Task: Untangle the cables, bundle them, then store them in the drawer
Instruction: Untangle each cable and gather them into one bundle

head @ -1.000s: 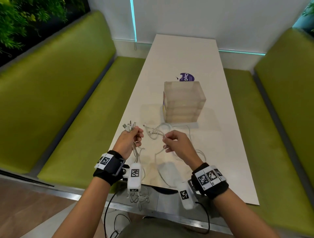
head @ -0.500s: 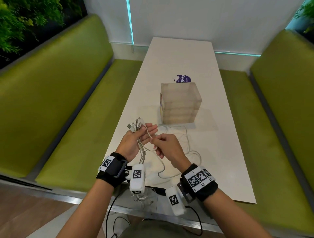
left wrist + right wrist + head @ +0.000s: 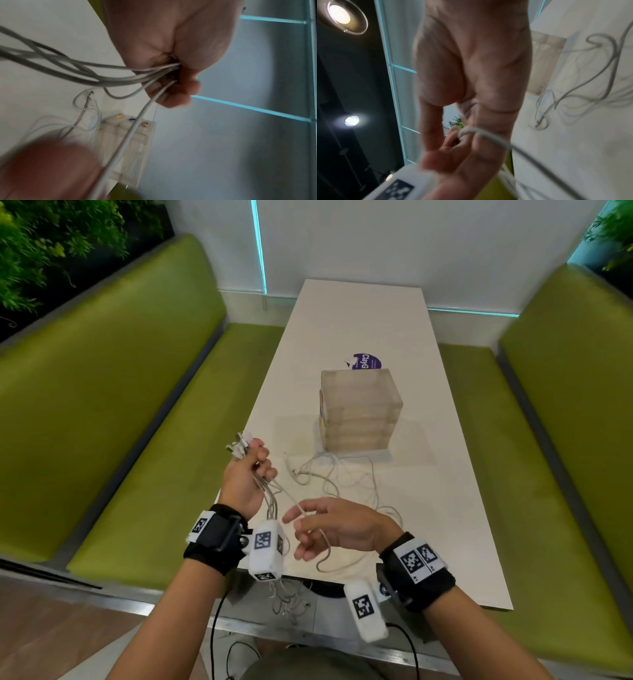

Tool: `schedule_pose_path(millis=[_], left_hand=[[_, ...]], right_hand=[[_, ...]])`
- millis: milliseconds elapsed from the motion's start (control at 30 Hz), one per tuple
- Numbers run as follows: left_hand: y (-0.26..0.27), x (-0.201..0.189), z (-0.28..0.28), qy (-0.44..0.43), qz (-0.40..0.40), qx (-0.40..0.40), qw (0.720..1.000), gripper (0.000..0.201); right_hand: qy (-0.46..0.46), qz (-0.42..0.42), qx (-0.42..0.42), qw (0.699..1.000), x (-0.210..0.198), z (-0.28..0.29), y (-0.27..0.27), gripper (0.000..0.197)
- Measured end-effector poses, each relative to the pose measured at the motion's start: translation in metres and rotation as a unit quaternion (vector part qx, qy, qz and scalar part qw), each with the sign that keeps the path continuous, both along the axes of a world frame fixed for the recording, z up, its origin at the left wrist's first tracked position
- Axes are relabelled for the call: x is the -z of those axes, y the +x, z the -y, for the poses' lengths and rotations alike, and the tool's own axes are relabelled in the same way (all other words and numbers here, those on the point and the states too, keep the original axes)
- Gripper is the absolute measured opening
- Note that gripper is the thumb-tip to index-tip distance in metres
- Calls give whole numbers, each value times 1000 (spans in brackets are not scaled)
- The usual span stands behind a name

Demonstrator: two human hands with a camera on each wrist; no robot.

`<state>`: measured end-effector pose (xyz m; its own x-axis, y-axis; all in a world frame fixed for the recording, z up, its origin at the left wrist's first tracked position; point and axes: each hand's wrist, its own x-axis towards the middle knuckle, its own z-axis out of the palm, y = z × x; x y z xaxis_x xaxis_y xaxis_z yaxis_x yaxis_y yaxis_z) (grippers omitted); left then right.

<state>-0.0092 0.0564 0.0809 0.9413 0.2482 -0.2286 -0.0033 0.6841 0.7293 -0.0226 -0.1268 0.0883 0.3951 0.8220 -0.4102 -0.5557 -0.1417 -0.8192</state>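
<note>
My left hand point(image 3: 255, 465) is held above the table's near left edge and grips a bunch of white cables just below their connectors point(image 3: 239, 446), which stick up past the fist. The same fist point(image 3: 171, 56) shows in the left wrist view with the cable bunch point(image 3: 85, 77) trailing from it. One cable point(image 3: 291, 498) runs taut from that fist to my right hand point(image 3: 305, 529), whose fingers are spread and fairly straight. The cable point(image 3: 476, 132) lies hooked over one finger. Loose cable loops point(image 3: 337, 474) lie in front of the translucent drawer box point(image 3: 359, 412), whose drawers look closed.
The white table point(image 3: 428, 474) is narrow, with green benches point(image 3: 120, 422) on both sides. A purple sticker point(image 3: 367, 361) lies behind the drawer box. Some cable ends point(image 3: 287, 601) hang below the table's near edge.
My right hand has left the left hand and pulled back towards me, its fingers opening while one cable slides across them. The left hand keeps its grip on the bunch.
</note>
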Motion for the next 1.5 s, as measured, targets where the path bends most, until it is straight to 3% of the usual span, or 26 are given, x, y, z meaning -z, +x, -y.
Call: schedule_pose_path(millis=[67, 167, 233, 367, 433, 567, 767, 900, 1000, 1067, 1167, 1233, 1300, 1400, 1500], left_hand=[[1, -1, -9, -5, -6, -3, 1000, 24], [-3, 0, -18, 101, -34, 46, 993, 22], [-8, 2, -12, 188, -50, 130, 972, 20], [-18, -4, 19, 231, -31, 278, 932, 22], [-19, -6, 27, 207, -24, 283, 936, 25], [-20, -8, 23, 158, -36, 265, 951, 34], [-21, -9, 27, 127, -21, 248, 960, 34], [-23, -12, 29, 134, -11, 289, 948, 23], [-22, -16, 28, 118, -15, 272, 955, 18], [-19, -17, 24, 85, -19, 238, 967, 22], [-11, -16, 7, -35, 7, 167, 985, 22], [-6, -15, -10, -108, 42, 107, 987, 19], [-2, -16, -29, -130, 61, 47, 989, 16], [-1, -17, -43, -57, 30, 6, 998, 23], [-3, -13, -26, 104, -33, 56, 992, 24]], right_hand=[[-21, 62, -20, 998, 0, 9, 1, 10], [-100, 223, 83, 966, 0, 21, 15, 17], [-105, 274, 154, 944, -5, 25, 25, 22], [-71, 299, 237, 921, -14, 8, 30, 23], [-74, 299, 289, 906, -16, 1, 31, 14], [-72, 243, 376, 891, -17, 2, 35, 32], [-59, 213, 375, 900, -14, -7, 31, 34], [-103, 212, 354, 905, -14, -12, 30, 43], [-126, 191, 323, 918, -16, -12, 31, 49], [-126, 194, 240, 943, -17, -5, 29, 45], [-124, 228, 51, 964, -11, 13, 25, 22], [-171, 297, -36, 939, 0, 24, 25, 18], [-218, 375, -34, 900, 10, 35, 29, 15], [-199, 371, 65, 905, 14, 47, 36, 20], [-165, 362, 111, 910, 7, 42, 38, 26]])
